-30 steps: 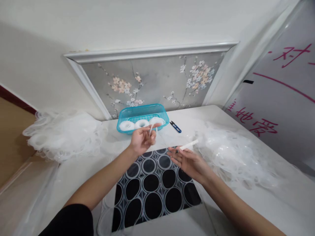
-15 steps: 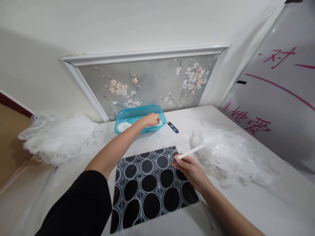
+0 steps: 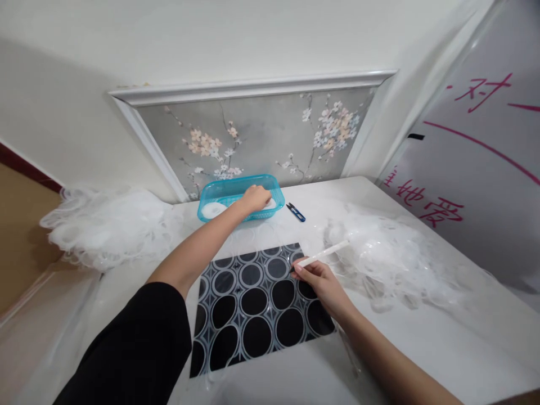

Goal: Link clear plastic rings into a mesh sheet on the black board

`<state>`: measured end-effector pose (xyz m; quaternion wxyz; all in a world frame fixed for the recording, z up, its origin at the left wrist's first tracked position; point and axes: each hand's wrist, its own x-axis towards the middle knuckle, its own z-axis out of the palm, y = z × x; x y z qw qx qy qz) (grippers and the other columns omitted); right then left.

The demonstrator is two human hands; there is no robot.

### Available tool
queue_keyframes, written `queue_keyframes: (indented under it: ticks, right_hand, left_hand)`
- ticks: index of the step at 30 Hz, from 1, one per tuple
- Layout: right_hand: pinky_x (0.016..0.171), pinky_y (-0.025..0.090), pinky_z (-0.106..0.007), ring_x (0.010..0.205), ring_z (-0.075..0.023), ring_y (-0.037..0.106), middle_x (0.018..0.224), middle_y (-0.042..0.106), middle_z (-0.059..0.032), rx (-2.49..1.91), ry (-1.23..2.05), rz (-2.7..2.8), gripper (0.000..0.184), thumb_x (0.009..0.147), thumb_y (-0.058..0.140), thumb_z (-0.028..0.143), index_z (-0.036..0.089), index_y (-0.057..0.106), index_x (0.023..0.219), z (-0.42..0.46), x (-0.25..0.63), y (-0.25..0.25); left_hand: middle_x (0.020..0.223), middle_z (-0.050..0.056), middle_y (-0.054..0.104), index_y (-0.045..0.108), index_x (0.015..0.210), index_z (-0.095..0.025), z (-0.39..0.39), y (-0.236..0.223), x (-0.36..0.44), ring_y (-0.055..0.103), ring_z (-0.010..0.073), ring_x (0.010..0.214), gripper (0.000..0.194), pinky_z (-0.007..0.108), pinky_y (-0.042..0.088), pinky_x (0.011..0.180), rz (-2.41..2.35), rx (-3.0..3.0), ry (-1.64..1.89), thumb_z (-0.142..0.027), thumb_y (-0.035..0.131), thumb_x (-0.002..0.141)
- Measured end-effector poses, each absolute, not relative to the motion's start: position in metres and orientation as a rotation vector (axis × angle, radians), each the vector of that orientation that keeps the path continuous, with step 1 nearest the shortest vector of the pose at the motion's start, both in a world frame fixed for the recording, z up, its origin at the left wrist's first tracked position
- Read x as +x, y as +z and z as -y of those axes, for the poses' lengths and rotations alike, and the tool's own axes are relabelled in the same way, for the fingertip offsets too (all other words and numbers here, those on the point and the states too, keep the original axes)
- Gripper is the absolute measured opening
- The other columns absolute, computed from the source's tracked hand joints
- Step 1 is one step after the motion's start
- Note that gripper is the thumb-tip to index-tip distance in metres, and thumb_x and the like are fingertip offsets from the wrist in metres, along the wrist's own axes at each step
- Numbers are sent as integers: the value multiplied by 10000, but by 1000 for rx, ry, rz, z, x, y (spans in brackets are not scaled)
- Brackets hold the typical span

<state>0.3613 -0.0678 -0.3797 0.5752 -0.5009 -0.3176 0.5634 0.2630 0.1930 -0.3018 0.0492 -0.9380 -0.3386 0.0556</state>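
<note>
My left hand [image 3: 254, 198] reaches far forward into a turquoise plastic basket [image 3: 219, 193] at the back of the white table. Its fingers are curled down over a white roll [image 3: 271, 203] inside. Another white roll [image 3: 213, 210] lies at the basket's left end. My right hand [image 3: 315, 277] rests at the right edge of a black mat with circle patterns [image 3: 258, 304]. It pinches a thin white stick [image 3: 324, 253] that points up and to the right.
Small blue-handled snips [image 3: 296, 212] lie right of the basket. Heaps of clear plastic rings sit at the left [image 3: 105, 226] and right [image 3: 388, 256]. A flower-painted panel [image 3: 261, 140] stands behind. A board with red writing [image 3: 476, 157] leans at the right.
My left hand, earlier held up near my right hand with thin white material, has gone forward into the basket. My right hand closed on the white stick and stayed by the mat.
</note>
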Motion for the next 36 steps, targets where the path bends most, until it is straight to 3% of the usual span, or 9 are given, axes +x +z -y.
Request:
queue_keyframes:
  ticks: [4,8,11,17,21,24,27,32,36]
  right_hand:
    - [787,441,-330,788,-194,602,819,667,-32,-1229,1286,880,277,738,704,469,207,697,828,69,357,-380]
    - [662,415,-297,704,-171,560,768,636,-28,-1322,1253,1120,299,792,632,468,177,671,848,69,356,-382]
    - [635,412,-288,684,-169,551,744,628,-29,-1392,1217,1256,312,805,598,464,161,655,855,68,360,-385]
    - [684,452,-311,751,-199,592,823,668,-64,-1456,1155,1443,343,821,559,475,152,656,880,67,367,-386]
    - [737,475,-318,818,-202,607,910,680,-63,-1427,1222,1655,308,849,532,463,181,656,868,82,376,-359]
    - [765,485,-314,822,-188,612,926,681,-47,-1418,1379,1926,243,860,525,413,207,651,830,108,389,-332]
    - [749,487,-301,822,-183,608,940,674,-47,-1545,1435,2083,195,861,506,357,221,645,853,133,401,-320]
    - [653,457,-300,730,-193,593,805,654,-59,-1768,1411,2328,171,800,523,301,193,651,765,141,403,-324]
    - [630,432,-286,678,-180,583,700,633,-40,-1706,1533,2401,162,758,504,234,188,621,657,122,411,-306]
  left_hand:
    - [1169,175,595,594,1133,-94,-203,-302,266,508,271,1130,361,328,344,898,1074,-2852,121,-115,595,772]
    - [1008,126,661,654,983,-89,-215,-303,269,594,247,994,210,362,418,862,1146,-2887,229,-166,647,788]
    - [1033,86,663,657,971,-121,-218,-307,271,593,215,1025,166,391,415,921,1189,-2910,227,-223,615,847]
    - [1253,104,593,565,1228,-167,-207,-305,265,529,255,1173,468,330,384,960,1325,-2951,57,-260,679,784]
    - [1371,82,492,440,1344,-157,-159,-292,221,475,195,1223,505,272,364,976,1251,-3037,-158,-330,561,885]
    - [1164,74,613,592,1135,-158,-88,-291,152,547,207,1072,345,307,388,915,1009,-3174,-294,-373,588,865]
    - [875,47,632,639,859,-172,-6,-303,73,559,201,836,282,321,395,763,900,-3233,-44,-447,572,866]
    - [761,6,588,571,725,-172,82,-331,-6,514,171,748,314,295,356,691,1053,-3339,225,-447,572,878]
    - [735,8,581,562,763,-167,93,-329,-9,486,166,740,291,295,353,703,1042,-3365,-53,-290,412,980]
